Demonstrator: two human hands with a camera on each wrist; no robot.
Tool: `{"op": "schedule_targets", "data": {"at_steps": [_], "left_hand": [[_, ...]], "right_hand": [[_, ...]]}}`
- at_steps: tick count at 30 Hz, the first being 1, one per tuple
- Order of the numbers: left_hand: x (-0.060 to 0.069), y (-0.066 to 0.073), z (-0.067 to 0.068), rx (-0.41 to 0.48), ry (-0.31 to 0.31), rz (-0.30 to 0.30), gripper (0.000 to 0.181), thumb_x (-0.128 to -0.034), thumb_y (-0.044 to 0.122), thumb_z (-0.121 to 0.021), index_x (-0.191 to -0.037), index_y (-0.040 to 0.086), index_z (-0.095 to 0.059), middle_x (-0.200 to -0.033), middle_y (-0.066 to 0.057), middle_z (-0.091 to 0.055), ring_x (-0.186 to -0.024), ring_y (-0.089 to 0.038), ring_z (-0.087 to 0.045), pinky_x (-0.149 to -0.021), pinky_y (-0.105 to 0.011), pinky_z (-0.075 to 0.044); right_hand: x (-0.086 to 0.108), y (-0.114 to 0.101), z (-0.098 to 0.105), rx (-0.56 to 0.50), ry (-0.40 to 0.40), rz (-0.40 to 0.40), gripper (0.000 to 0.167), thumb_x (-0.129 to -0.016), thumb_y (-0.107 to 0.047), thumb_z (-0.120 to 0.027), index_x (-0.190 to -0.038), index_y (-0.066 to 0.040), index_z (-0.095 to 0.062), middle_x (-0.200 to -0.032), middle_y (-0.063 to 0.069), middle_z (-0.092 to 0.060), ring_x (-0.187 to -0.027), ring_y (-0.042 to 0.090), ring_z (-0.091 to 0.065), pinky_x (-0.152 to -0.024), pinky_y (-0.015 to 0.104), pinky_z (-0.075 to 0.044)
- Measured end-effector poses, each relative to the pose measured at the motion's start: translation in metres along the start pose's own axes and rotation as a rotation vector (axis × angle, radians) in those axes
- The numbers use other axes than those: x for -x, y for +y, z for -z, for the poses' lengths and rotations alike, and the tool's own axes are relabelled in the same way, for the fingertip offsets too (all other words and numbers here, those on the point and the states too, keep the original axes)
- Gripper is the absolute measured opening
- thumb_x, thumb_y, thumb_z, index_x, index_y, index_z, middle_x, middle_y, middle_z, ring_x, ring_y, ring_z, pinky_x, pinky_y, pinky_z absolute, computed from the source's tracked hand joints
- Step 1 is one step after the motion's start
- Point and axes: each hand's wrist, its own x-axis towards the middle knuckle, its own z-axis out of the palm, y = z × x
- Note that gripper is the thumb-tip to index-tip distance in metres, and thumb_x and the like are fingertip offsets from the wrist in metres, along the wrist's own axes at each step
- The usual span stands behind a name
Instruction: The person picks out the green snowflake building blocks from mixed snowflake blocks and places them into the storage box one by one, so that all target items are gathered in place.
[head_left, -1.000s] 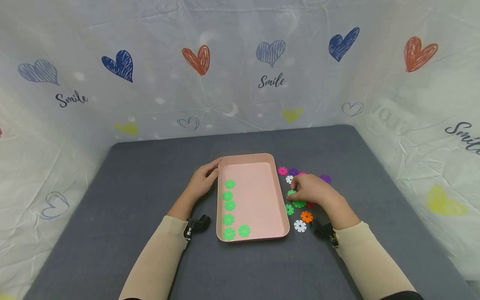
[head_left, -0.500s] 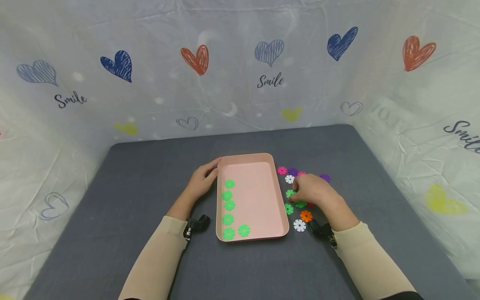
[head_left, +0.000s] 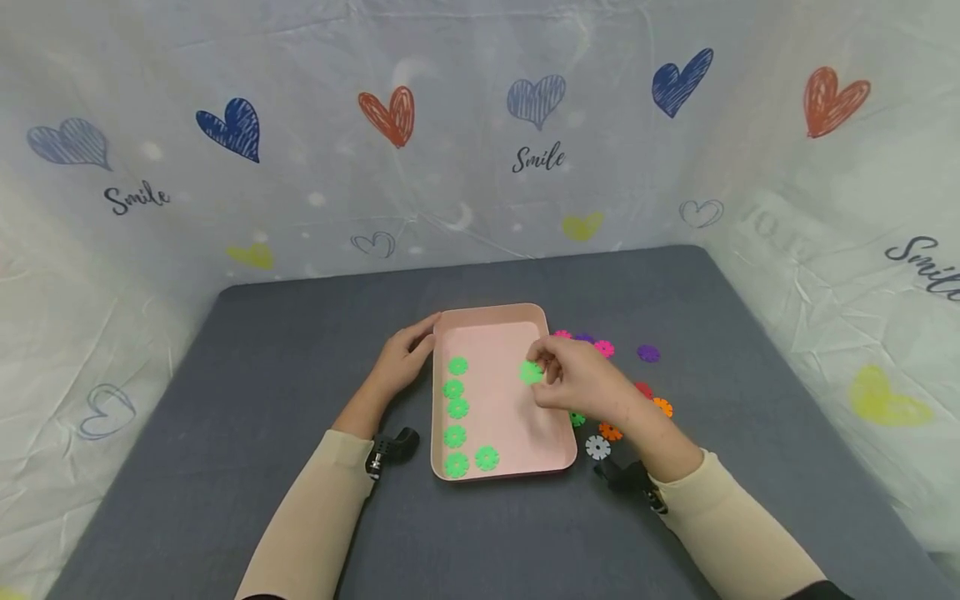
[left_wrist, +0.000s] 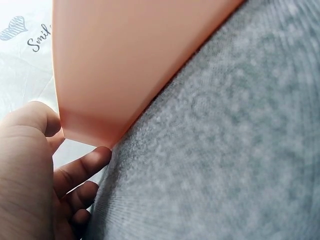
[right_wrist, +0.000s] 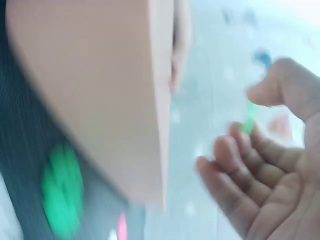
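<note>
A: Where is the held green piece (head_left: 530,374) sitting?

B: The right hand (head_left: 585,383) is pinching it between thumb and fingers, above the right side of the pink tray (head_left: 495,346).

A: And what is looking done?

B: Six green pieces (head_left: 457,408) are lying flat in the tray: five are running up its left side, and one is sitting beside the nearest of them. I'm judging the work partly done.

A: What is remaining outside?

B: Just past the tray's right side, another green piece (head_left: 577,419) is peeking out below the hand. Pink (head_left: 604,348), purple (head_left: 648,353), red (head_left: 643,389), orange (head_left: 611,432) and white (head_left: 597,447) ones are lying around it. The hand is hiding some of that spread, so I'm not counting it.

A: How about the left hand (head_left: 401,362)?

B: It's resting against the tray's far left corner, fingers relaxed, grasping nothing firmly.

A: And the materials?

B: The pieces are looking like thin plastic discs, notched like flowers. The tray is showing smooth walls and rounded corners. Beneath, the grey table cover (head_left: 300,367) is showing a woven grain; beyond, a creased white backdrop (head_left: 457,187) is carrying printed hearts.
</note>
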Motion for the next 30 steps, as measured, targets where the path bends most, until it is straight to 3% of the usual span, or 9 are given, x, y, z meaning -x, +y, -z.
{"op": "schedule_targets", "data": {"at_steps": [4,8,11,16,20,25,30], "left_hand": [[-0.001,0.0,0.001,-0.002,0.001,0.0,0.048,-0.109,0.024,-0.052,-0.156,0.017,-0.048,-0.147,-0.017,-0.056,-0.135,-0.036,-0.051,-0.113,-0.056,-0.036],[-0.002,0.0,0.001,-0.004,0.002,-0.003,0.048,-0.109,0.024,-0.052,-0.156,0.017,-0.048,-0.146,-0.017,-0.057,-0.134,-0.037,-0.052,-0.113,-0.056,-0.036],[-0.001,0.001,0.001,-0.005,0.001,-0.002,0.048,-0.109,0.024,-0.052,-0.156,0.017,-0.048,-0.145,-0.017,-0.058,-0.135,-0.037,-0.051,-0.114,-0.056,-0.035],[0.0,0.002,0.001,0.0,0.007,0.003,0.047,-0.1086,0.024,-0.052,-0.155,0.016,-0.049,-0.145,-0.017,-0.058,-0.136,-0.037,-0.05,-0.114,-0.057,-0.034],[0.0,0.001,0.001,-0.001,0.004,-0.006,0.048,-0.1089,0.024,-0.052,-0.156,0.014,-0.048,-0.144,-0.017,-0.059,-0.134,-0.037,-0.052,-0.113,-0.058,-0.036],[0.001,0.002,-0.001,0.016,-0.007,-0.009,0.049,-0.1095,0.026,-0.051,-0.157,0.014,-0.046,-0.143,-0.017,-0.059,-0.132,-0.037,-0.054,-0.112,-0.058,-0.037],[0.001,0.002,-0.001,0.019,-0.004,-0.005,0.048,-0.1095,0.024,-0.051,-0.157,0.016,-0.046,-0.142,-0.016,-0.06,-0.131,-0.036,-0.056,-0.111,-0.057,-0.038]], "right_hand": [[-0.001,-0.016,-0.035,-0.046,-0.056,0.088,0.027,-0.079,-0.009,-0.076,-0.105,-0.01,-0.068,-0.084,-0.005,-0.064,-0.073,0.008,-0.062,-0.072,0.03,-0.054],[-0.002,-0.015,-0.066,0.091,-0.119,0.111,0.024,-0.078,-0.014,-0.081,-0.099,-0.012,-0.07,-0.077,-0.009,-0.061,-0.068,0.003,-0.057,-0.068,0.026,-0.05],[-0.004,-0.01,-0.078,0.172,-0.103,0.079,0.024,-0.078,-0.02,-0.086,-0.095,-0.015,-0.07,-0.074,-0.01,-0.058,-0.068,0.005,-0.053,-0.066,0.026,-0.048],[-0.005,-0.006,-0.082,0.176,-0.09,0.045,0.024,-0.081,-0.025,-0.088,-0.095,-0.016,-0.07,-0.075,-0.008,-0.057,-0.069,0.008,-0.053,-0.067,0.027,-0.048],[-0.004,-0.008,-0.068,0.243,-0.066,0.078,0.028,-0.086,-0.028,-0.082,-0.106,-0.012,-0.073,-0.082,-0.007,-0.056,-0.072,0.007,-0.051,-0.066,0.026,-0.047],[-0.001,-0.003,-0.016,0.252,-0.026,0.064,0.023,-0.095,-0.02,-0.072,-0.113,-0.006,-0.074,-0.083,-0.006,-0.057,-0.066,0.009,-0.05,-0.063,0.029,-0.047],[0.006,0.024,0.027,0.177,-0.167,-0.071,0.017,-0.094,-0.006,-0.068,-0.11,-0.005,-0.073,-0.077,-0.003,-0.055,-0.061,0.012,-0.048,-0.064,0.032,-0.046]]}}
